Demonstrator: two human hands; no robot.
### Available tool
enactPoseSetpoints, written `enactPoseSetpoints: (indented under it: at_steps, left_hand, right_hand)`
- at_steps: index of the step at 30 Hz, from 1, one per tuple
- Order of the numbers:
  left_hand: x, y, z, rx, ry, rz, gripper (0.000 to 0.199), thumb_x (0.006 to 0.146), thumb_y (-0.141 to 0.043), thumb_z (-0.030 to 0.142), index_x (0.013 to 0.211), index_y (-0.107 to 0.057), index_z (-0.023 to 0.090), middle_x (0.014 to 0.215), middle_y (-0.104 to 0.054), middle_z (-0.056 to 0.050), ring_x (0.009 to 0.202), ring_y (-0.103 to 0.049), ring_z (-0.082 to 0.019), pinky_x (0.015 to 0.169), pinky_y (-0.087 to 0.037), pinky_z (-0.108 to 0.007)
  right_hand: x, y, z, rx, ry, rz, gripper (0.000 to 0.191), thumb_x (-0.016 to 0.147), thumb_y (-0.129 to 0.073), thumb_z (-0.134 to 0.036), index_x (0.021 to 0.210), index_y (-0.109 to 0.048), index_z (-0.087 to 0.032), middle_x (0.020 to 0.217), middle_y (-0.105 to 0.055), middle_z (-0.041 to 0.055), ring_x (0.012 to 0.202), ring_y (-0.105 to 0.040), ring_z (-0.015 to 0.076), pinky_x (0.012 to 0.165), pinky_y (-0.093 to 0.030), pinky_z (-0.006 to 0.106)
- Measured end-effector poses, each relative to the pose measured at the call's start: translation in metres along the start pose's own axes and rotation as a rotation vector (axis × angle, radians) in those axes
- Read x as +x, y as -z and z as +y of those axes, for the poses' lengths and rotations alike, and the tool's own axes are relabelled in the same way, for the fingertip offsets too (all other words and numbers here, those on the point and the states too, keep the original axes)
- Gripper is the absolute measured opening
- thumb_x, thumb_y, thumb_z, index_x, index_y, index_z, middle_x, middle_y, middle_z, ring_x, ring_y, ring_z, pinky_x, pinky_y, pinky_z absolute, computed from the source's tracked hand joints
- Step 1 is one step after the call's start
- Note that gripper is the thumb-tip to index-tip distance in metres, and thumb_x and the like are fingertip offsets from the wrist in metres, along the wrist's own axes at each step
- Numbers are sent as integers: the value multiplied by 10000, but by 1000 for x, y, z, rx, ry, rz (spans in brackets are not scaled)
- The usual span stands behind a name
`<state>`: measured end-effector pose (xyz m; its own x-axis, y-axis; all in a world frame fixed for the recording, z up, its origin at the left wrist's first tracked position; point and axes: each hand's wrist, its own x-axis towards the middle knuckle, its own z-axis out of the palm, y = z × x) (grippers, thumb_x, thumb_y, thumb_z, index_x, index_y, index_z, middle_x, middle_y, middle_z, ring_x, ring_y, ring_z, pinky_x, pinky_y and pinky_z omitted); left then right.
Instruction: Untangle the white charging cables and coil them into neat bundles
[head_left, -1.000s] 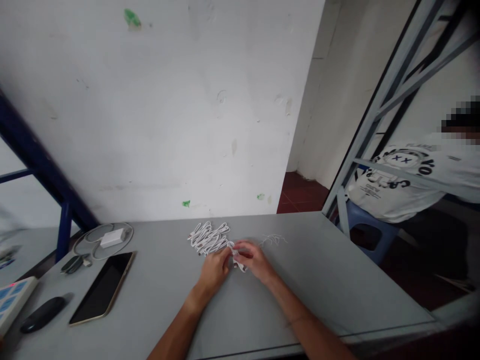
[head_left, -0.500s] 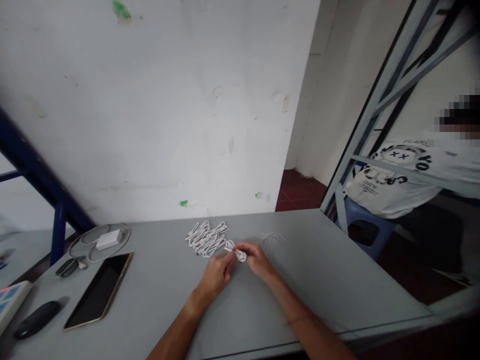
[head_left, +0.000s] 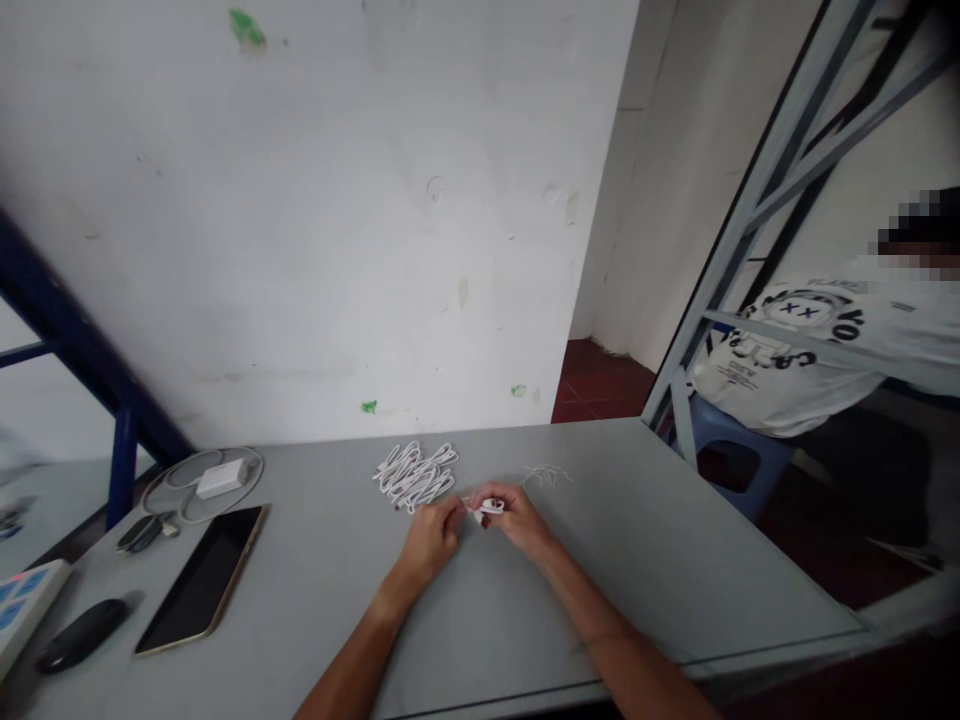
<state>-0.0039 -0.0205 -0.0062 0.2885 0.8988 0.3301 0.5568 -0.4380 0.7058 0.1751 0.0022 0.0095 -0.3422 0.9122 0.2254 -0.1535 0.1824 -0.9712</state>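
A white cable bundle (head_left: 492, 507), coiled into short loops, is gripped in the curled fingers of my right hand (head_left: 519, 520) above the grey table. Close on its left, my left hand (head_left: 430, 540) is closed in a pinch, thumb against forefinger. A small pale bit shows between the two hands; whether it is a cable end or a thin tie I cannot tell. Just beyond my left hand lies a pile of white coiled cables (head_left: 415, 475). Several thin white wire-like strips (head_left: 547, 474) are scattered beyond my right hand.
On the table's (head_left: 315, 580) left side lie a white power adapter (head_left: 221, 479) with its cable, a dark coiled cord (head_left: 140, 533), a dark-screened tablet (head_left: 201, 580), a black mouse (head_left: 82, 635) and a white box (head_left: 28, 607). A person (head_left: 817, 350) sits beyond the metal frame (head_left: 739, 235).
The cable bundle has turned and shifted slightly right, deeper into my right hand. My left fingers have drawn a little away from its loops. The pile and strips stay put.
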Motion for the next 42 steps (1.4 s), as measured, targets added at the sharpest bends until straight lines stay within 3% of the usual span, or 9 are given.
enactPoseSetpoints:
  at_steps: [6, 10, 13, 17, 20, 23, 26, 34, 42]
  left_hand:
    - [4, 5, 2, -198, 111, 8, 265, 896, -504, 342, 677, -562, 204, 594, -539, 17, 593, -473, -151, 614, -337, -269]
    - [4, 8, 1, -337, 184, 45, 291, 894, -529, 420, 702, -571, 206, 564, -498, 35, 561, -436, -141, 582, -336, -259]
    - [3, 10, 4, -322, 182, 81, 286, 880, -545, 423, 704, -583, 200, 574, -507, 32, 564, -434, -137, 577, -330, -255]
    - [2, 9, 10, -344, 161, 55, 322, 878, -583, 461, 697, -592, 195, 592, -527, 27, 574, -441, -134, 576, -333, -254]
    - [2, 6, 11, -450, 195, 10, 403, 879, -608, 549, 684, -569, 199, 563, -504, 40, 534, -419, -121, 549, -325, -249]
    - [4, 3, 8, -562, 246, -44, 463, 864, -634, 623, 692, -550, 202, 528, -497, 53, 475, -394, -104, 511, -302, -241]
    - [6, 2, 5, -631, 256, -57, 473, 872, -648, 636, 732, -561, 192, 548, -536, 47, 465, -410, -95, 503, -308, -235]
    - [5, -3, 7, -592, 267, 28, 535, 792, -728, 696, 781, -598, 176, 583, -547, 45, 490, -445, -99, 493, -325, -226]
    - [3, -6, 10, -469, 233, 98, 488, 873, -640, 652, 746, -603, 183, 573, -512, 42, 511, -426, -109, 510, -322, -236]
  right_hand:
    - [-3, 7, -10, -54, 56, -30, 275, 623, -513, -98, 703, -731, -245, 1067, -652, 18, 557, -560, 111, 503, -432, 252]
    - [-5, 10, -18, 62, -10, -155, 261, 692, -500, -164, 753, -745, -227, 1164, -622, 54, 888, -627, 217, 676, -481, 303]
    - [-6, 6, -15, 66, -31, -82, 145, 700, -583, -226, 725, -725, -206, 1196, -583, 60, 959, -611, 234, 709, -478, 300]
    - [-7, -3, -6, 28, -120, -21, 294, 630, -710, -199, 899, -614, -271, 1032, -652, 17, 748, -647, 182, 642, -480, 291]
    - [-7, -6, -3, -50, -52, 10, 465, 636, -704, -167, 1047, -538, -309, 912, -696, -2, 805, -662, 218, 741, -488, 350]
    - [-6, -6, -3, -250, 107, 55, 346, 695, -648, -163, 1014, -605, -289, 919, -709, 20, 888, -645, 242, 841, -454, 377]
    - [-7, -8, -6, -357, 175, 83, 229, 739, -603, -171, 941, -654, -265, 879, -708, 25, 819, -634, 229, 778, -464, 342]
    - [-8, -13, -7, -221, 132, 102, 230, 743, -617, -205, 970, -633, -241, 865, -709, 20, 797, -666, 221, 737, -504, 324]
    - [-9, -13, -12, -268, 142, 109, 194, 742, -617, -214, 928, -652, -253, 830, -697, 11, 773, -647, 210, 730, -494, 319]
